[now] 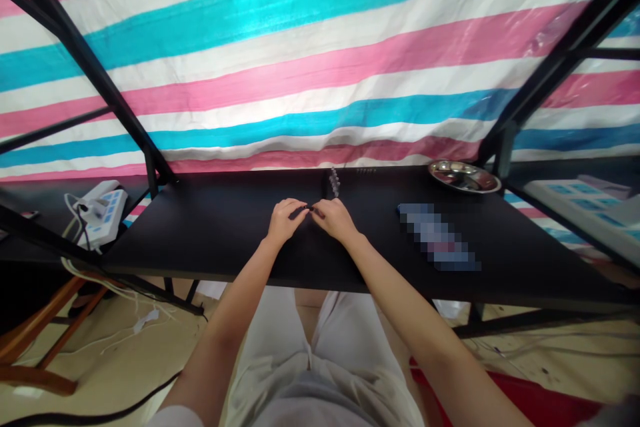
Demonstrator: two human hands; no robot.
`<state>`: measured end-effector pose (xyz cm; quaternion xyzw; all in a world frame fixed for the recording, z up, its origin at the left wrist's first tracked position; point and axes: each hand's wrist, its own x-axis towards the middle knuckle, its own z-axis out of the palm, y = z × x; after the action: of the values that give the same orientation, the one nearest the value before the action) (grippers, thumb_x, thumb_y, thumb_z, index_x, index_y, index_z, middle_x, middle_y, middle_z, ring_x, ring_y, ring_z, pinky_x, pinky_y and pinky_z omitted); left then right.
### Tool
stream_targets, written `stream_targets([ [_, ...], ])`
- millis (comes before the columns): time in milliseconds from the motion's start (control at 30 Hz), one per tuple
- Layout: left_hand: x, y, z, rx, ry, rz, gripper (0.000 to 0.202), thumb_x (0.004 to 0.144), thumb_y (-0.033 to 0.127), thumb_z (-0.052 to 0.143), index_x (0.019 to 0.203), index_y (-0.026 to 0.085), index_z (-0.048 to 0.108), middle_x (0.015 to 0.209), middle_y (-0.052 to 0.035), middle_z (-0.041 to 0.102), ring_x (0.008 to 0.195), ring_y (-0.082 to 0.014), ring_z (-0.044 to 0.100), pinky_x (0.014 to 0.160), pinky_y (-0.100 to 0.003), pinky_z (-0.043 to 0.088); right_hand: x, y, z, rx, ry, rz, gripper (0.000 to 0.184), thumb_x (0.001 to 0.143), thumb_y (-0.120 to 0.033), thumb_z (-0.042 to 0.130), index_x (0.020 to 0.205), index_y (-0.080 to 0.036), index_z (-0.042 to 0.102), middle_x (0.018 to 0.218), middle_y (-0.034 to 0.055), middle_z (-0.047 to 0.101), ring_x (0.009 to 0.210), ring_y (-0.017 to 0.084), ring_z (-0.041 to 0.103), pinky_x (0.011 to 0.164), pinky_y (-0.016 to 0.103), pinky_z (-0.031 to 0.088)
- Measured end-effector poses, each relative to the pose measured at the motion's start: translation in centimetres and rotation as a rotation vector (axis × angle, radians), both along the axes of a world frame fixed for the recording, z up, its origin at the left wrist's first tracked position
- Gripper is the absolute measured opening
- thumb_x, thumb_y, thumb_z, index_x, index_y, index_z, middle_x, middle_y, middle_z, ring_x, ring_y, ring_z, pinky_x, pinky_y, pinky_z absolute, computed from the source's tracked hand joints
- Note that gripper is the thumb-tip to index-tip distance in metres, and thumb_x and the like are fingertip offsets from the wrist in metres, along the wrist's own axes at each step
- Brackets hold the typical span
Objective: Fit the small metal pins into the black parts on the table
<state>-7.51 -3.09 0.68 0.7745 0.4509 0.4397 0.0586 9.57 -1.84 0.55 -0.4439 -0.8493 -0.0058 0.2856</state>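
Both my hands rest on the black table (210, 233), close together near its middle. My left hand (284, 219) and my right hand (334, 219) have their fingers curled in a pinch, fingertips meeting on a small dark object (311, 209) too small to name. Just behind my right hand stands a small cluster of clear beads or vials (334, 181). A row of tiny dark pieces (366, 171) lies farther back on the table.
A round metal dish (464, 176) sits at the table's back right. A blurred flat item (439, 238) lies right of my hands. A white power strip (103, 210) with cables sits at the left. Black frame bars and a striped tarp stand behind.
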Motion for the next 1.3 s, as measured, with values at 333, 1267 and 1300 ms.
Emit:
stream_targets([
  [333,0.2,0.4,0.1,-0.161,-0.386,-0.063,0.016,0.071,0.031,0.066,0.08,0.018,0.066,0.084,-0.0036,0.064,0.07,-0.0113,0.058,0.061,-0.024,0.044,-0.6,0.2,-0.8,0.012,0.257,0.066,0.014,0.082,-0.028,0.049,0.082,-0.017,0.058,0.063,0.0003,0.056,0.055,0.012,0.048,0.063,0.027,0.033],
  [1267,-12.1,5.8,0.0,-0.477,-0.149,0.78,0.022,0.069,0.033,0.062,0.084,0.018,0.068,0.085,-0.005,0.069,0.082,-0.0183,0.063,0.074,-0.026,0.045,-0.9,0.0,-1.0,-0.058,0.254,0.007,0.023,0.083,-0.026,0.044,0.097,-0.017,0.061,0.075,0.0045,0.067,0.062,0.015,0.058,0.069,0.03,0.041],
  [1300,-12.1,5.8,0.0,-0.486,-0.136,0.79,0.021,0.07,0.033,0.062,0.085,0.018,0.068,0.086,-0.0048,0.069,0.083,-0.0184,0.063,0.074,-0.026,0.045,-0.9,0.0,-1.0,-0.06,0.252,0.005,0.023,0.083,-0.026,0.044,0.096,-0.017,0.061,0.075,0.0044,0.067,0.062,0.015,0.058,0.069,0.03,0.041],
])
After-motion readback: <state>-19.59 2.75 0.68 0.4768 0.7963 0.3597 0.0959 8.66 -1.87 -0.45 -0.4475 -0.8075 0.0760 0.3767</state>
